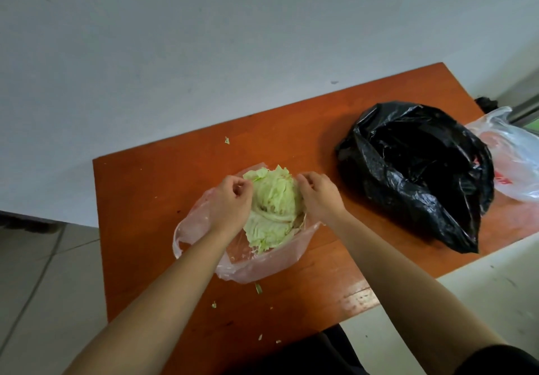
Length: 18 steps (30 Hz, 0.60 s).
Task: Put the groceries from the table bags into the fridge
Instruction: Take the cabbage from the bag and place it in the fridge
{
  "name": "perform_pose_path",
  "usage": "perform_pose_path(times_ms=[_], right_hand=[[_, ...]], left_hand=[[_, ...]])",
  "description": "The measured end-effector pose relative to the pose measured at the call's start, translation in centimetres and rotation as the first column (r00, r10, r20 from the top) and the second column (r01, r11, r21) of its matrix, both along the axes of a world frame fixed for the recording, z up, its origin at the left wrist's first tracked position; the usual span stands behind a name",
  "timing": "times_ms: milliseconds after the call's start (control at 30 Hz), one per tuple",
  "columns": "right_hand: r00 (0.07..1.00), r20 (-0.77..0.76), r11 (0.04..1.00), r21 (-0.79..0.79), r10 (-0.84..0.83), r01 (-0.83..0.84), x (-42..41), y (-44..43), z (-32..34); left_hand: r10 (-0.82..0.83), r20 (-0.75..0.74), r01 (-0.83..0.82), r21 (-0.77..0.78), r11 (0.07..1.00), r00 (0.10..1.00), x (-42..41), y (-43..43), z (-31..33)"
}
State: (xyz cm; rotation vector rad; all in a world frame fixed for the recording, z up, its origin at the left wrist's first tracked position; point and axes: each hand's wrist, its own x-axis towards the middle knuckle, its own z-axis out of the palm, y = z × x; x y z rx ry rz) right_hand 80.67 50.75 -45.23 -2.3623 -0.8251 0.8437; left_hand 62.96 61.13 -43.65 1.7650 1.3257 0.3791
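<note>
At the middle of the worktop [140, 199]: a pale green cabbage [272, 202], loose-leaved, lying in the open mouth of a thin pink bag [262, 267]. The bag is spread flat beneath it, with one handle loop trailing out at 8 o'clock. The cabbage is not lifted; it rests on the film.

Left hand [230, 204] sits at the cabbage's 9 o'clock, right hand [319, 197] at its 3 o'clock. Fingers [240, 188] of both are curled in tight, tips together. They look to pinch the bag's rim on either side of the head rather than the leaves. The film is nearly clear there, so that reading is a judgement. Both palms are close against the cabbage.

Leaf scraps [227, 140] are scattered: one at 11 o'clock near the far edge, several at 6 o'clock toward the near edge.

At 3 o'clock, well apart from the pink bag, is a black bag [417, 170], mouth slumped open, contents not visible. Just beyond it, at the worktop's far right end, is a white bag [516, 170] with red print, contents unclear.

Grey wall [175, 39] at 12 o'clock, tiled floor [43, 272] at 8 o'clock. No fridge in view.

Progress, as I judge it: early or midway.
- Step in hand: looks like baring the cabbage from its bag.
- Done: nothing here shows any item stowed.
- Left: free the cabbage, carry it to the fridge, then go through the black and white bags.
</note>
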Motion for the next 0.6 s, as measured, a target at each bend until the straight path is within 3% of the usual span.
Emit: perform_pose_path(times_ms=[100, 200, 233, 333, 467, 533, 600], right_hand=[[1.0, 0.012, 0.997, -0.075, 0.029, -0.028, -1.7, -0.6, -0.1], [0.941, 0.335, 0.993, -0.093, -0.036, 0.071, -2.9, -1.7, 0.5], [0.933, 0.36, 0.996, -0.073, -0.03, 0.06, -3.1, -1.9, 0.7], [0.978, 0.197, 0.994, -0.081, -0.061, 0.078, -3.5, -2.1, 1.1], [0.862, 0.507, 0.998, -0.059, 0.01, 0.023, -3.8, -2.5, 1.6], [0.893, 0.45, 0.999, 0.014, 0.025, -0.035, -3.8, -2.5, 2.0], [0.967, 0.254, 1.0, 0.012, 0.012, -0.016, -4.3, -2.3, 2.2]], left_hand=[[0.041, -0.033, -0.049, -0.271, 0.961, 0.999, 0.3, -0.4, -0.3], [0.037, -0.072, -0.061, -0.365, 0.929, 0.997, 0.1, -0.9, -1.0], [0.032, -0.075, -0.06, -0.409, 0.911, 0.997, 0.0, -0.9, -1.1], [0.13, 0.074, -0.059, -0.605, 0.794, 0.989, 0.6, -1.3, -0.8], [0.215, 0.155, -0.023, -0.761, 0.649, 0.964, 1.2, -1.4, -0.8], [0.238, 0.143, -0.024, -0.811, 0.585, 0.961, 1.4, -1.5, -0.6], [0.269, 0.122, -0.058, -0.815, 0.576, 0.956, 1.6, -1.5, -0.9]])
